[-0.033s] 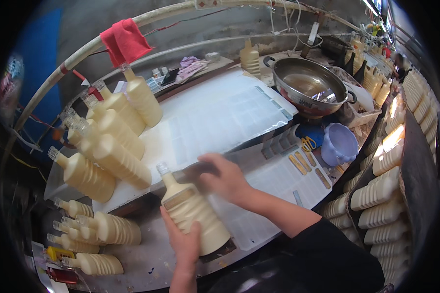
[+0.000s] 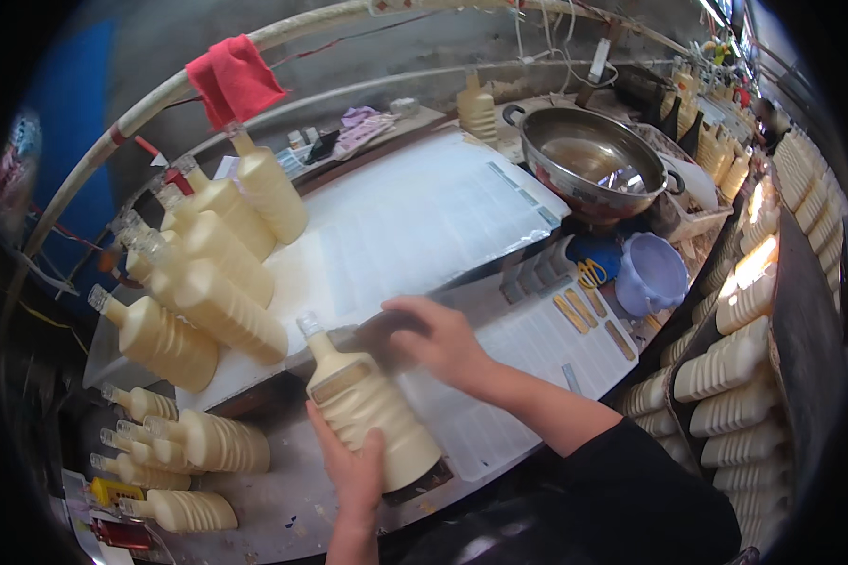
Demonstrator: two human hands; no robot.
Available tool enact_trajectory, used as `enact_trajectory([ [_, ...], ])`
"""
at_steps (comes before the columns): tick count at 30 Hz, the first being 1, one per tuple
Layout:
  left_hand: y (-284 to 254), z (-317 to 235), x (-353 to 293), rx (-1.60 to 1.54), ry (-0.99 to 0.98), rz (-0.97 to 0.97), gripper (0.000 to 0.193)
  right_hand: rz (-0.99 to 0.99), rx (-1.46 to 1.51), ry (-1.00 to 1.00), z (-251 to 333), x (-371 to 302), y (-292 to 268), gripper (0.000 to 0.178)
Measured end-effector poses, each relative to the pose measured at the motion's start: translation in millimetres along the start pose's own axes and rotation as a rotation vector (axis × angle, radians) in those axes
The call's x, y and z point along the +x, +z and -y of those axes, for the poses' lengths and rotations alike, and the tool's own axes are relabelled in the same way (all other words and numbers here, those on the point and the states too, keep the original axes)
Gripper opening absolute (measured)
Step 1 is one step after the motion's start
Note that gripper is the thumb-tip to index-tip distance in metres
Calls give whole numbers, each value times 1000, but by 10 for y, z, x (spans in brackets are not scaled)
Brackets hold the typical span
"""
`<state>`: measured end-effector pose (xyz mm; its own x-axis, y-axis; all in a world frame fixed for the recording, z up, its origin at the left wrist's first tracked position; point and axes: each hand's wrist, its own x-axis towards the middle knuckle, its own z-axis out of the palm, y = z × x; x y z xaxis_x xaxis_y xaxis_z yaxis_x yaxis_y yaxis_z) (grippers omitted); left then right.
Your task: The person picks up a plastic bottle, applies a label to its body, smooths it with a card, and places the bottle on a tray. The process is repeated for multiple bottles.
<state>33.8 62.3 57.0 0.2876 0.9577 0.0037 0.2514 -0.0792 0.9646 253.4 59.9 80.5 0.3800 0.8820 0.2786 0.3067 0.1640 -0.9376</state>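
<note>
A cream-coloured bottle (image 2: 372,410) with wavy ribs and a clear threaded neck lies tilted in front of me, its neck pointing up and left. My left hand (image 2: 351,466) is closed round its lower left side, thumb across the front. On the bottle's shoulder sits a narrow tan rectangular strip (image 2: 341,380). Beside the shoulder, on the right, my right hand (image 2: 443,344) hovers slightly blurred, with index finger and thumb apart and nothing visible between them. Its other fingers are partly hidden.
Similar cream bottles (image 2: 231,315) stand at the left, with more on a lower level. A film-covered white board (image 2: 415,212) spans the middle. Beyond are a large metal pan (image 2: 589,155), a lilac bucket (image 2: 652,275) and yellow-handled scissors (image 2: 591,273). Stacked bottles (image 2: 725,372) line the right.
The whole view has shifted slightly, so the surroundings sit a little further left. Both hands and the bottle keep nearly the same pose.
</note>
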Motion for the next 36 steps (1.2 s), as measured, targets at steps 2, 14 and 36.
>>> enact_trajectory([
  [2, -10, 62, -75, -101, -21, 19, 95, 15, 228, 137, -47, -113, -196, 28],
  [14, 36, 134, -189, -113, 23, -3, 83, -195, -311, 497, -228, -1141, -1350, 29],
  [36, 90, 265, -335, -129, 90, -65, 74, 129, -1009, 527, -930, -596, -1097, 30],
])
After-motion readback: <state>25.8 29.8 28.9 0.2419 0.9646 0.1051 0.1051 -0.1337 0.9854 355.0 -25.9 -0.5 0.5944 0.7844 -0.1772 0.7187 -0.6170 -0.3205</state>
